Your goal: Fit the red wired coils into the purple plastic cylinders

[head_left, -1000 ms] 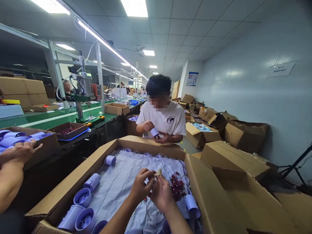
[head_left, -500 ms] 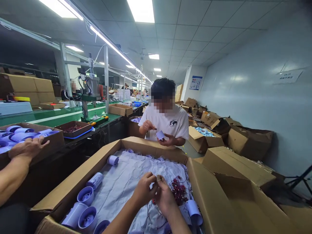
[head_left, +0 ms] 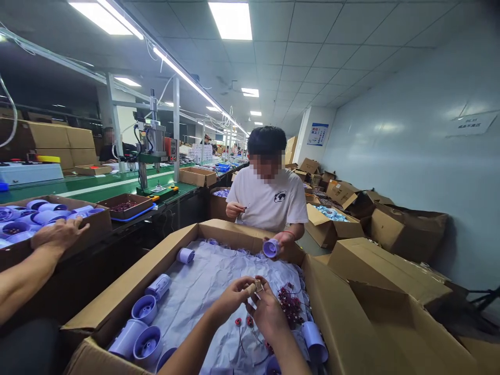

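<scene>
My left hand point(head_left: 234, 298) and my right hand point(head_left: 269, 311) meet above the crumpled white sheet point(head_left: 211, 281) in the big carton. The fingers of both are pinched together. A small tan piece point(head_left: 258, 285), like tape or a finger cover, shows at the fingertips; what else they hold cannot be made out. Below them lie two small red round parts with thin wires point(head_left: 238, 322). Beside my right hand is a heap of red wired parts point(head_left: 289, 304). A purple plastic cup-shaped housing point(head_left: 314, 341) rests on its side at the right, with others along the left wall.
Across the carton point(head_left: 128, 281), a person in a white shirt holds a purple housing point(head_left: 271, 248) and a small wired part. Another person's hand point(head_left: 58, 233) rests on a box of housings at left. A press machine point(head_left: 150, 140) stands on the green line; open cartons point(head_left: 390, 312) flank the right.
My hands stay close together, their fingers shifted slightly; the red parts beneath show more plainly. The person opposite has lowered the purple housing, turning its opening this way. The view has shifted a little.
</scene>
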The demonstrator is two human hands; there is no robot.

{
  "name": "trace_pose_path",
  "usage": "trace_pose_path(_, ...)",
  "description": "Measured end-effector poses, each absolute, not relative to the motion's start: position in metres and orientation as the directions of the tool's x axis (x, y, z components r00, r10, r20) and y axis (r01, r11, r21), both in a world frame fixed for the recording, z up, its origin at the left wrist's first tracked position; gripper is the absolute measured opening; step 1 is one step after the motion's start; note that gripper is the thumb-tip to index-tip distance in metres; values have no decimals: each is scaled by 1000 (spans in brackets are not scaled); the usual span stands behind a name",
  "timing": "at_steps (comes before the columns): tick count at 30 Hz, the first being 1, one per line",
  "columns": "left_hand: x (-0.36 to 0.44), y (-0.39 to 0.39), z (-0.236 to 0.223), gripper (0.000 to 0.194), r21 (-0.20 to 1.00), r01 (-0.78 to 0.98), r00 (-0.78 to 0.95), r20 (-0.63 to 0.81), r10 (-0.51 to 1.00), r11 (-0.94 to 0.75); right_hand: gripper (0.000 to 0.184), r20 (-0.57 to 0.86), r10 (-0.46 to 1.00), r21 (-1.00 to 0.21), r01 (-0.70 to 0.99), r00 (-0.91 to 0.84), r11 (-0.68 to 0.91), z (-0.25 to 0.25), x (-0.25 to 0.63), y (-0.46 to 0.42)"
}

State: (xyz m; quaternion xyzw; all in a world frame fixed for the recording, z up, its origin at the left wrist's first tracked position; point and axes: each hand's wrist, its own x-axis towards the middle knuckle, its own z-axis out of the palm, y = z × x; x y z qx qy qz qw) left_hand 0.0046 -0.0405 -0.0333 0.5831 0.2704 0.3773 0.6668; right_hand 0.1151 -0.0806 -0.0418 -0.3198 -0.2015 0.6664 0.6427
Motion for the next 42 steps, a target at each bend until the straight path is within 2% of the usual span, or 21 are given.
trace_pose_path(13, 2, -43, -25, 44, 978, -193, 596, 48, 802, 84, 41, -155, 987, -674, -727, -34, -131, -37, 116, -84)
trace_pose_path(16, 3, -44, -25, 44, 978, -204, 560, 81, 824, 42, 40, -151, 988, -706, -698, -17, -120, -34, 115, -85)
trace_pose_path(20, 7, -40, -30, 45, 973, -218, 439, 168, 883, -77, 42, -186, 977, -769, -634, 102, -80, -36, 114, -84)
trace_pose_path(22, 9, -37, -32, 47, 968, -237, 409, 177, 895, -83, 41, -177, 968, -796, -604, 178, -35, -40, 114, -82)
trace_pose_path(28, 13, -28, -43, 49, 960, -280, 455, 120, 882, 13, 43, -57, 956, -887, -455, 287, 83, -51, 119, -74)
trace_pose_path(32, 17, -23, -52, 56, 975, -222, 513, 105, 852, 13, 54, 54, 927, -924, -333, 372, 188, -52, 123, -71)
trace_pose_path(36, 17, -25, -49, 53, 982, -187, 535, 127, 836, -30, 63, -25, 947, -879, -459, 320, 132, -46, 124, -76)
trace_pose_path(42, 11, -35, -36, 47, 984, -179, 528, 91, 845, 6, 44, -128, 989, -764, -643, 71, -53, -41, 122, -83)
